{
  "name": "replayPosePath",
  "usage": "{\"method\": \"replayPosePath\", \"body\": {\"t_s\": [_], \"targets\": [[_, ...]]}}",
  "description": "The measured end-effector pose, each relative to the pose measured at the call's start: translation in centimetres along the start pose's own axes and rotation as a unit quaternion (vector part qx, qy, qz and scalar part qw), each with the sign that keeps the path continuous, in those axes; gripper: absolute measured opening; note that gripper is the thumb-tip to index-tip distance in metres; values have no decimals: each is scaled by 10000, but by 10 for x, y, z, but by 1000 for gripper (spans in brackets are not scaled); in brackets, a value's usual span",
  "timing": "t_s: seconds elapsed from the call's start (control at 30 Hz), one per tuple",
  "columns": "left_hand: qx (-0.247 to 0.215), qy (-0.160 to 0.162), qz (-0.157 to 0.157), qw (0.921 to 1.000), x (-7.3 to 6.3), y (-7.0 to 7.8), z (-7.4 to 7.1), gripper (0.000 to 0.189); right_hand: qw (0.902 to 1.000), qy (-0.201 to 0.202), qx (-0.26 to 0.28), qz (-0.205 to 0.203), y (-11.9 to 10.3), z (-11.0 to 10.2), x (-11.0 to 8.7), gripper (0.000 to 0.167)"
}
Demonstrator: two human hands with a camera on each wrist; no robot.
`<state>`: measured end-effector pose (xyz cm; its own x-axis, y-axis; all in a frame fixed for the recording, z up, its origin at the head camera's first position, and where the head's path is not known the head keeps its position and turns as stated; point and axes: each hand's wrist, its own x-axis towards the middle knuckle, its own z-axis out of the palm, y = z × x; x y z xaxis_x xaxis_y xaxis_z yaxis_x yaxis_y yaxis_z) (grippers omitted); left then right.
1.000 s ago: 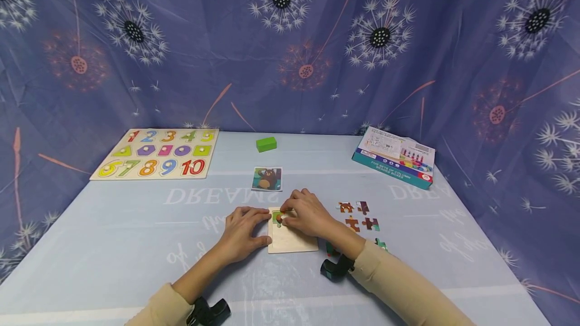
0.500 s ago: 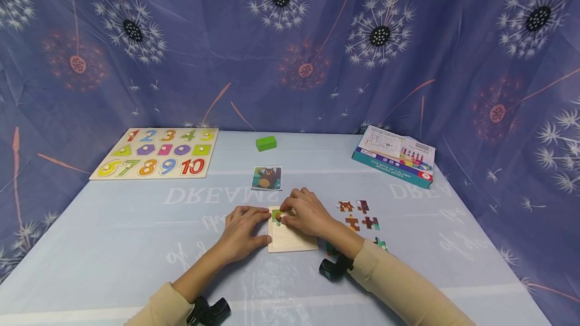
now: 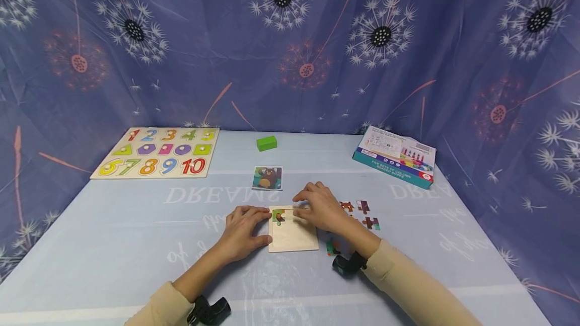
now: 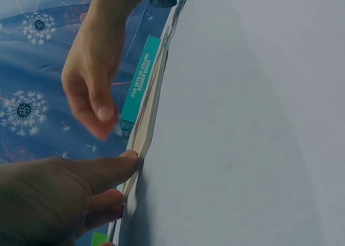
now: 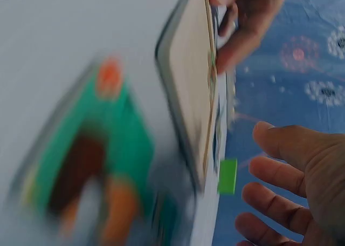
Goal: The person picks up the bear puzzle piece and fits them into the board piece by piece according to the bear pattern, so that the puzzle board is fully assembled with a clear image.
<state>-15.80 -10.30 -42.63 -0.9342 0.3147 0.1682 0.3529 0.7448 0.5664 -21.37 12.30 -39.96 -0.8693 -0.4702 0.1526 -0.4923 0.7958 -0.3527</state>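
Observation:
A pale wooden puzzle tray (image 3: 293,238) lies flat in the middle of the table. One green and brown jigsaw piece (image 3: 278,215) sits in its far left corner. My left hand (image 3: 242,235) rests at the tray's left edge, its thumb and fingertips touching the rim. Above the tray's far right part, my right hand (image 3: 321,210) hovers with fingers apart and nothing between them, as the right wrist view also shows. Several loose jigsaw pieces lie right of the tray, including a brown one (image 3: 363,207) and a green one (image 3: 332,247); my right hand and forearm partly cover them.
Beyond the tray lies a bear picture card (image 3: 267,178), with a green block (image 3: 266,143) farther back. A number and shape board (image 3: 156,154) lies at the back left. At the back right is a teal box (image 3: 394,157). A dandelion-patterned curtain (image 3: 217,49) stands behind.
My right hand has lifted off the corner jigsaw piece and moved to the right, its fingers spreading. The piece stays in the tray. My left hand has not moved.

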Motion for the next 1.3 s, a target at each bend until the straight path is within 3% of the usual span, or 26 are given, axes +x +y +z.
{"method": "replayPosePath", "body": {"t_s": [0.2, 0.4, 0.6, 0.87, 1.3], "targets": [[-19, -9, -28, 10000, 0, 0, 1, 48, 9992, 191, 232, 275, 37, -22, -20, 29], [6, 18, 38, 10000, -1, 0, 1, 47, 9969, 91, 137, 775, 72, -35, -42, 29], [-54, -19, -5, 10000, -1, 0, 1, 48, 9972, 64, -14, 739, 98, -40, -57, 29], [-109, -45, -33, 9999, 0, 1, 1, 48, 9982, 29, -79, 593, 113, -37, -59, 30], [-104, -35, -58, 9999, -1, 1, 2, 48, 9981, -92, -38, 603, 116, -34, -56, 29]]}}
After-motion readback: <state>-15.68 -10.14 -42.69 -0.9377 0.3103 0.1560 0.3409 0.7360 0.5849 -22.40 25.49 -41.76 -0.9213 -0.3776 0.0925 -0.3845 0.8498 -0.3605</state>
